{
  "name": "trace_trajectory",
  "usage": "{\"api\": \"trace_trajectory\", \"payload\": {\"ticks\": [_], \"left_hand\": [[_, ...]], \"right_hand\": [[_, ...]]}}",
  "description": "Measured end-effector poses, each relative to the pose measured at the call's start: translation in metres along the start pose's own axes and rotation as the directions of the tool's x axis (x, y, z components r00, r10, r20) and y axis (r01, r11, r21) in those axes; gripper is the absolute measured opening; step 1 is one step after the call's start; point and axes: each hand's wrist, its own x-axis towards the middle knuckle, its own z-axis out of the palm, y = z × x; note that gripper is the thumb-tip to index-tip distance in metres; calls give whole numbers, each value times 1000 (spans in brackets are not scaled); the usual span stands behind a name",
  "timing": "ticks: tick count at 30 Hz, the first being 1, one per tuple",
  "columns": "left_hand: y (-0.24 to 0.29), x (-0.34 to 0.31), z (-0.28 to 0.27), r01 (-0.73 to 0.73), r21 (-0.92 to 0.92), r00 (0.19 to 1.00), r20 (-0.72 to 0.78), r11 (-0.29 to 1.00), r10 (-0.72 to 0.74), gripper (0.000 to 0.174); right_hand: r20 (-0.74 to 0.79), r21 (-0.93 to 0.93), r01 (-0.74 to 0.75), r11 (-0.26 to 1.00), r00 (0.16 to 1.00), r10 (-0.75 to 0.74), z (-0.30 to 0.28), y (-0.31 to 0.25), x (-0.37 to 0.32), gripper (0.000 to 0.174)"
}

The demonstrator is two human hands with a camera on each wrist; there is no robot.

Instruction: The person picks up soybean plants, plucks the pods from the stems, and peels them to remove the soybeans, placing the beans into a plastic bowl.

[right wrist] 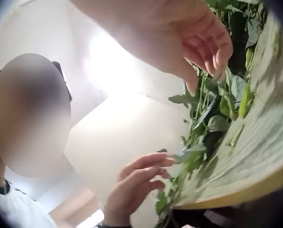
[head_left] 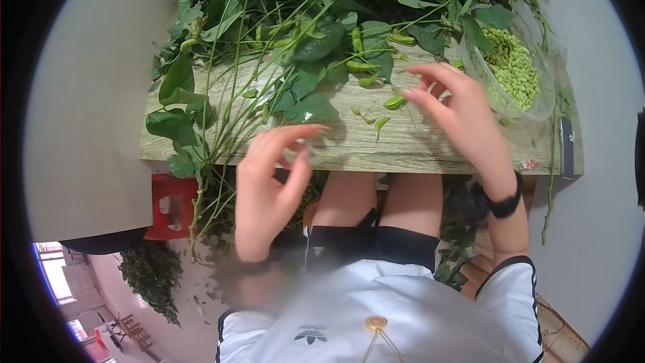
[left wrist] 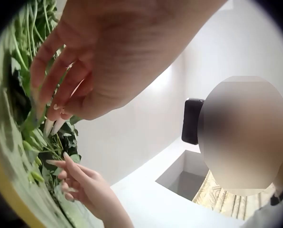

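Observation:
In the head view my left hand hovers over the table's front edge, fingers loosely bent, thumb apart and nothing visible between them. Over the right part of the wooden table, my right hand has its thumb and fingertips apart. Just beside that thumb is a green pod, and it looks unheld. A small split pod lies between the hands. The left wrist view shows the left hand beside leafy stems; the right wrist view shows the right hand with a gap between thumb and fingers.
Leafy stems cover the table's back and left side, with several pods among them. A clear bowl of shelled green beans stands at the right. A dark flat object lies at the right edge. A red stool is below left.

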Motion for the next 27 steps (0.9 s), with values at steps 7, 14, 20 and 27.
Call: {"api": "trace_trajectory", "payload": {"ticks": [7,14,20,27], "left_hand": [[11,22,25,75,4,987,142,997,-75,26],[2,43,40,96,57,992,76,994,-100,28],[-12,63,63,-21,-21,989,146,1000,23,22],[7,70,57,275,-338,939,298,900,-175,26]], "right_hand": [[83,-199,-86,976,991,104,41,28,57,48],[423,310,-375,874,877,227,28,31,57,34],[481,575,-472,669,856,190,19,23,46,30],[273,493,-338,802,935,226,11,22,37,41]]}}
